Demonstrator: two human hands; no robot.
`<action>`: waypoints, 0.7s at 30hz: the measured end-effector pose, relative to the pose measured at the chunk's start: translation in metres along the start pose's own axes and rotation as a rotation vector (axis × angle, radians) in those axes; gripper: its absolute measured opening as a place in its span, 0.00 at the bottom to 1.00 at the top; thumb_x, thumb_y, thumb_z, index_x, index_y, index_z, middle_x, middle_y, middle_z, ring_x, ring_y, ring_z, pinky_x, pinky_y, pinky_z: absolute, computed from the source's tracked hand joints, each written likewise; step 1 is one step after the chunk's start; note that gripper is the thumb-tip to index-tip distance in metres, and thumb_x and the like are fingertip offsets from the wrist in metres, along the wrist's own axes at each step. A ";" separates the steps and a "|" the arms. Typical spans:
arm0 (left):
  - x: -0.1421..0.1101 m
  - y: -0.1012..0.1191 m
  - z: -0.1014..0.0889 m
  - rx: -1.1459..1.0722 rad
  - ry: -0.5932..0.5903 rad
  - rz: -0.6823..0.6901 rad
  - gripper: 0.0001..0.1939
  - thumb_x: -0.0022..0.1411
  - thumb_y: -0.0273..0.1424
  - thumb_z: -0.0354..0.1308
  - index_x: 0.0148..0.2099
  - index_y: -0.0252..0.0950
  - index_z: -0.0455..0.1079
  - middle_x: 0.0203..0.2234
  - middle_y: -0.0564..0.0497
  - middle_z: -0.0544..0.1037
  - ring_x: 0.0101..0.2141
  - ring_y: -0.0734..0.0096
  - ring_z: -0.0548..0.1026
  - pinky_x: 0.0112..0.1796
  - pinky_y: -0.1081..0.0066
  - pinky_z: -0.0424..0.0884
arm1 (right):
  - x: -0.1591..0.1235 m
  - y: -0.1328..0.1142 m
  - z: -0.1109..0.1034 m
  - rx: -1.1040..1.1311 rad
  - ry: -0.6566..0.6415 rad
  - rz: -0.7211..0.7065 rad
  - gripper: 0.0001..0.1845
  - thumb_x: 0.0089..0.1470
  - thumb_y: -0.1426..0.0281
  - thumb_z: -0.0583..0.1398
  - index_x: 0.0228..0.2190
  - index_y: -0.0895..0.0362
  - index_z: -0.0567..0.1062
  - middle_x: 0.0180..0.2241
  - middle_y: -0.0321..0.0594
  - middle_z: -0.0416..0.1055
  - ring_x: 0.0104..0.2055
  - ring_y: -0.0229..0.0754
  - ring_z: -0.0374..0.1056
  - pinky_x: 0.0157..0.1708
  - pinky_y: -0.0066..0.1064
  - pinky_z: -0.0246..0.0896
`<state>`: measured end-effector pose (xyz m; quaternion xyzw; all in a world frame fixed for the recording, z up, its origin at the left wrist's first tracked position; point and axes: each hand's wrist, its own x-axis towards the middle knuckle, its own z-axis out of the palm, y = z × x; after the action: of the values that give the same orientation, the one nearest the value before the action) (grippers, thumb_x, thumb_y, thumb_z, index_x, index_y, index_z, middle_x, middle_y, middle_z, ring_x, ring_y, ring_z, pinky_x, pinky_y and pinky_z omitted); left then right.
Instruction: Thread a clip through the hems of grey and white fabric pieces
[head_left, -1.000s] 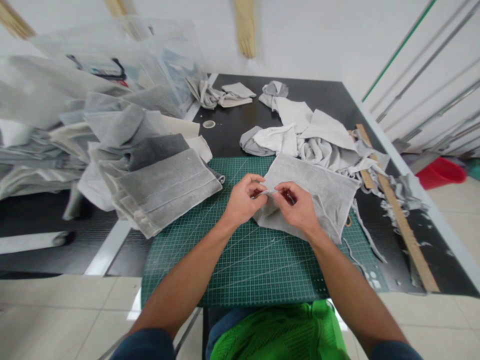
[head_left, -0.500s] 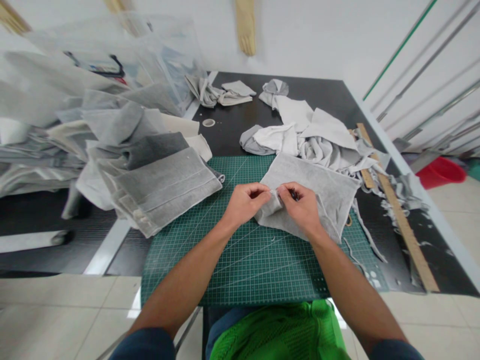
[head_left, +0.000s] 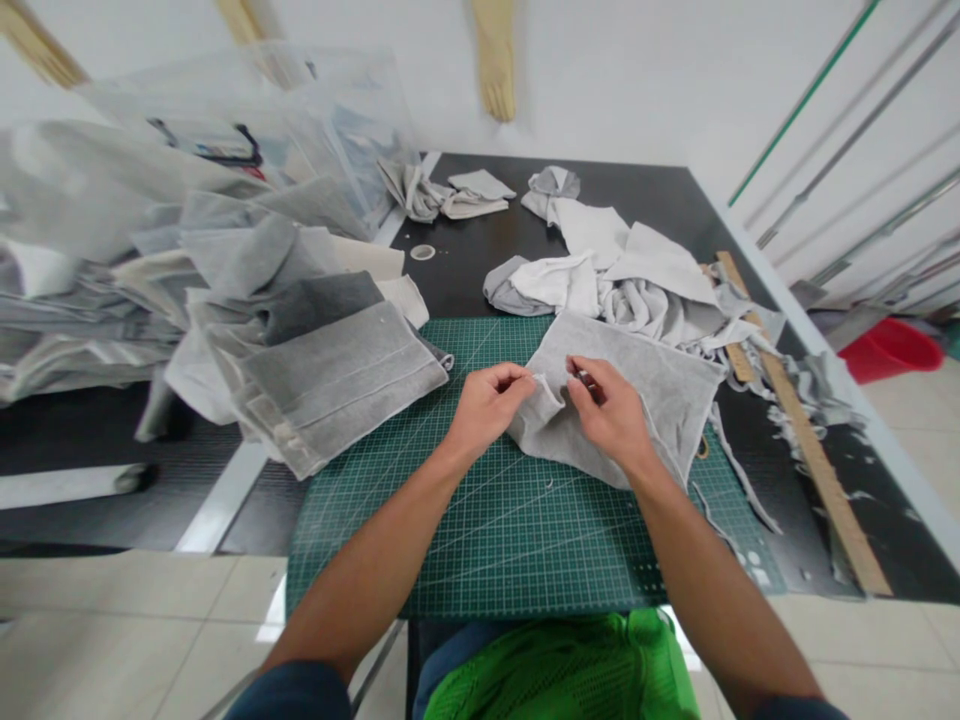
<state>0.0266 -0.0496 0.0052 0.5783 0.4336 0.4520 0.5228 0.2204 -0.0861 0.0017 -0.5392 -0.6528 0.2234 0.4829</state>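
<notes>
A grey piece of cloth [head_left: 630, 360] lies on the green cutting mat [head_left: 480, 540], its left corner lifted and folded over. My left hand [head_left: 491, 405] pinches that raised corner between thumb and fingers. Just right of it, over the cloth, my right hand [head_left: 611, 410] is curled closed, a small gap away from the pinched edge. Something small and dark shows between its fingers; I cannot make out its kind.
To the left rises a big heap of grey cloth pieces [head_left: 337, 390], in front of a clear plastic box [head_left: 360, 130]. Pale cloth scraps [head_left: 585, 280] lie behind the mat. On the right are a wooden ruler [head_left: 817, 450] and loose trimmings. A tape roll [head_left: 422, 252] sits further back.
My right hand has come away from the pinched corner, slightly to the right. My left hand keeps hold of the cloth. The whole view has shifted a little.
</notes>
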 end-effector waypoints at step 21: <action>-0.002 -0.002 0.002 0.016 0.006 0.082 0.10 0.62 0.38 0.64 0.35 0.35 0.78 0.27 0.52 0.77 0.28 0.73 0.71 0.30 0.73 0.66 | -0.003 -0.019 -0.006 0.031 -0.099 -0.008 0.13 0.59 0.64 0.65 0.44 0.53 0.84 0.37 0.43 0.80 0.37 0.45 0.74 0.38 0.38 0.68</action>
<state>0.0280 -0.0518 0.0027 0.5983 0.4146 0.4714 0.4980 0.2163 -0.0963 0.0182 -0.5174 -0.6743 0.2581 0.4594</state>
